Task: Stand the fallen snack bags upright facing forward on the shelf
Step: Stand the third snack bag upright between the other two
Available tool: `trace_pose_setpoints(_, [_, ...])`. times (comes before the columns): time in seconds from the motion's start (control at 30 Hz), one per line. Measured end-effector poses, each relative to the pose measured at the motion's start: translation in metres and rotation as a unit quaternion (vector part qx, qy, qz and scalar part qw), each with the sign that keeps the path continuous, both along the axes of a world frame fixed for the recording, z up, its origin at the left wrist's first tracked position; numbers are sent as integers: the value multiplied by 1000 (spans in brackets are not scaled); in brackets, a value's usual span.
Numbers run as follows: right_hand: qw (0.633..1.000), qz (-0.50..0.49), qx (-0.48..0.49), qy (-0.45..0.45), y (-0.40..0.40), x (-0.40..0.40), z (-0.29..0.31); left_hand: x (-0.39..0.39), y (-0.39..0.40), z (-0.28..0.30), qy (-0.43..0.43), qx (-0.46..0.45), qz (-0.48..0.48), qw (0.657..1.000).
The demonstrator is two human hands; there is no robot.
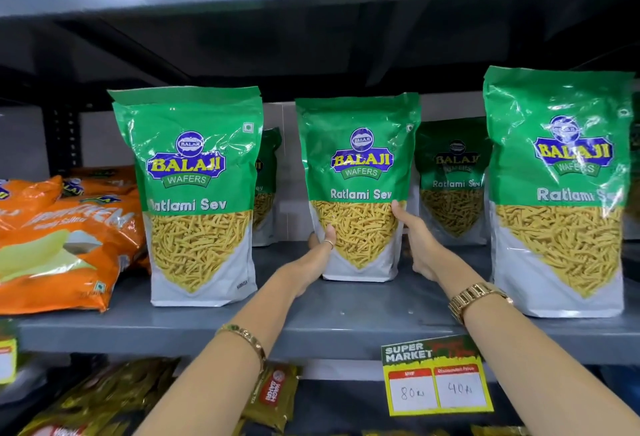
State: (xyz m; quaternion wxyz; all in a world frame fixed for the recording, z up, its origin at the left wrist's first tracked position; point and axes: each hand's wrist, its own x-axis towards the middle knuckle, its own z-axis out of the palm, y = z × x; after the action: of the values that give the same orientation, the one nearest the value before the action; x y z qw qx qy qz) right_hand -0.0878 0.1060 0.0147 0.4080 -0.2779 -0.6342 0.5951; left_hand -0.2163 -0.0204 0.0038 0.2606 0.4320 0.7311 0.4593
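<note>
Between upright green bags, both hands clasp middle bag (358,172), orange bags (65,238) flat leftward, perhaps toppled

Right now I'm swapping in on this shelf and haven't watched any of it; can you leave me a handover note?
Left hand and right hand clasp the two sides of the middle green plastic Ratlami Sev bag, which is upright, label forward, on the grey metal shelf.
Done: the left green bag and right green bag also stand facing forward.
Left: release the middle bag; the orange snack bags at far left lie flat and appear to need standing.
</note>
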Motion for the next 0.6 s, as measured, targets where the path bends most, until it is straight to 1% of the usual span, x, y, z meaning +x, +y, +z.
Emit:
trace_pose_setpoints(0.2, [997, 57, -35, -38, -9, 8, 0, 1, -5, -1, 16, -23, 5, 1000])
trace_pose_setpoints(0.33, [992, 105, -30, -55, -19, 21, 2, 3, -12, -4, 26, -23, 16, 999])
trace_pose_setpoints(0.47, [993, 100, -10, -69, -33, 30, -1, 9, -23, -10, 30, -8, 28, 999])
trace_pose_setpoints(0.6, [994, 83, -1, -64, -44, 38, -5, 17, -35, -12, 23, 2, 19, 1000])
